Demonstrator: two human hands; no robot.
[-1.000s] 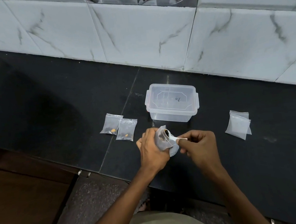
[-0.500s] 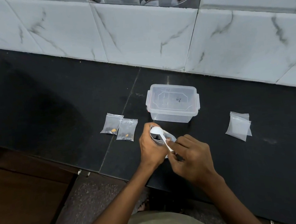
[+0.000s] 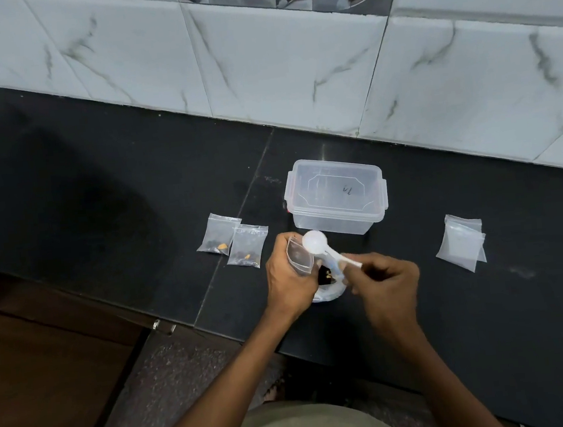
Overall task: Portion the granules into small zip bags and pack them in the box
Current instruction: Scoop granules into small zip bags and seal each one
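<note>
nearest the counter's front edge, at about 6 o'clock of the box, both hands worked over a small white container (image 3: 329, 293) holding the dark granules (image 3: 325, 275). half a second before, the spoon's bowl sat down at the bag's mouth; now it had lifted clear and looked empty, so that scoop was probably delivered and the third portion under way. the left hand (image 3: 287, 274) had its fingers curled round the open zip bag (image 3: 299, 257), holding its mouth up and tilted toward 3 o'clock. the right hand (image 3: 384, 277) pinched the white spoon (image 3: 326, 249) by the handle's tip, wrist cocked, bowl pointing to 10 o'clock above the bag. further out at 9 o'clock lay two filled bags (image 3: 233, 240) side by side on the black counter (image 3: 99, 196). at 3 o'clock, well apart, sat the spare empty bags (image 3: 461, 242). beyond the hands at 12 o'clock stood the clear box (image 3: 337, 196), lid on, nothing packed yet.
</note>
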